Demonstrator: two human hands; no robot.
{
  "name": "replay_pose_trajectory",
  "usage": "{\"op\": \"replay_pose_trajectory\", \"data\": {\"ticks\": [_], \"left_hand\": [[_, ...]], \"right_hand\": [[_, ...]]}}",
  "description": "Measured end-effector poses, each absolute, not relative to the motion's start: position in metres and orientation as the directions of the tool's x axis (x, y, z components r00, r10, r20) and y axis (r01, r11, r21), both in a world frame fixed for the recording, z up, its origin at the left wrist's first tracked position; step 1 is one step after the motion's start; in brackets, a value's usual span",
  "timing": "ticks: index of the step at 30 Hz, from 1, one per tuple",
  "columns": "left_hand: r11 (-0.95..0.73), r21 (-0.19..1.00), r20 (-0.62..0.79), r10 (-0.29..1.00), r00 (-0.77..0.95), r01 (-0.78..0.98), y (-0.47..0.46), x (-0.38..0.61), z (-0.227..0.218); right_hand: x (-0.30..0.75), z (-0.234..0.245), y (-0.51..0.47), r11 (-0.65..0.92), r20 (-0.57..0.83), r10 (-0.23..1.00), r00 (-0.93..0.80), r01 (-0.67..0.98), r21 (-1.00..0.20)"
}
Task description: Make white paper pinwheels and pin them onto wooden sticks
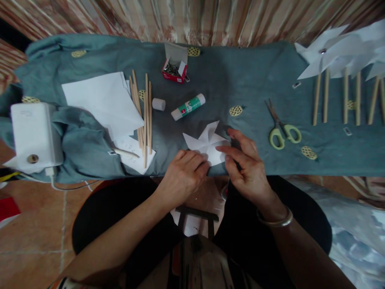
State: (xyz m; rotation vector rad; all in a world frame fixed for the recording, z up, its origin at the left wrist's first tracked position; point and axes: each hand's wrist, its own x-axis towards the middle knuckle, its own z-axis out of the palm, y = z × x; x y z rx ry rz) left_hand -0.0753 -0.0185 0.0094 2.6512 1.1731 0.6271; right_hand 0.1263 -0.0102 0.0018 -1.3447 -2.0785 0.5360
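A white paper pinwheel (207, 141) lies at the front edge of the cloth, its pointed blades folded toward the middle. My left hand (187, 170) has its fingers closed on the pinwheel's near left side. At its right side, my right hand (248, 164) is spread, with thumb and fingers apart and the index fingertip at a blade. Just beyond the paper is an uncapped glue stick (188, 106), with its white cap (159, 104) to the left. Green-handled scissors (281, 127) rest to the right of my right hand.
Behind the glue stands an open red box (175, 69) of small metal pieces. Wooden sticks (145, 120) and white paper sheets (102, 100) lie left. Finished pinwheels on sticks (327, 52) lie far right. A white device (34, 134) with a cable sits at the left edge.
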Motion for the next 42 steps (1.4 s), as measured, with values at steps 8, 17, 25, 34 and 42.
{"op": "replay_pose_trajectory", "data": {"ticks": [8,17,25,34,42], "left_hand": [[-0.679,0.309,0.285,0.735,0.616,0.666,-0.019,-0.075,0.009],[-0.669,0.309,0.262,0.743,0.615,0.676,-0.018,-0.074,0.011],[-0.638,0.359,0.279,0.77,0.574,0.681,-0.014,-0.083,0.013],[-0.629,0.365,0.274,0.777,0.567,0.686,-0.012,-0.087,0.015],[-0.641,0.346,0.239,0.766,0.596,0.685,-0.014,-0.084,0.015]], "right_hand": [[0.123,-0.004,-0.014,0.484,0.253,0.875,-0.412,0.746,-0.457],[0.118,0.0,-0.014,0.478,0.317,0.873,-0.371,0.782,-0.4],[0.144,0.009,-0.009,0.362,0.213,0.93,-0.299,0.654,-0.664],[0.152,0.012,-0.01,0.216,0.063,0.955,-0.29,0.533,-0.818],[0.139,0.012,-0.006,0.21,0.056,0.952,-0.3,0.509,-0.835]]}}
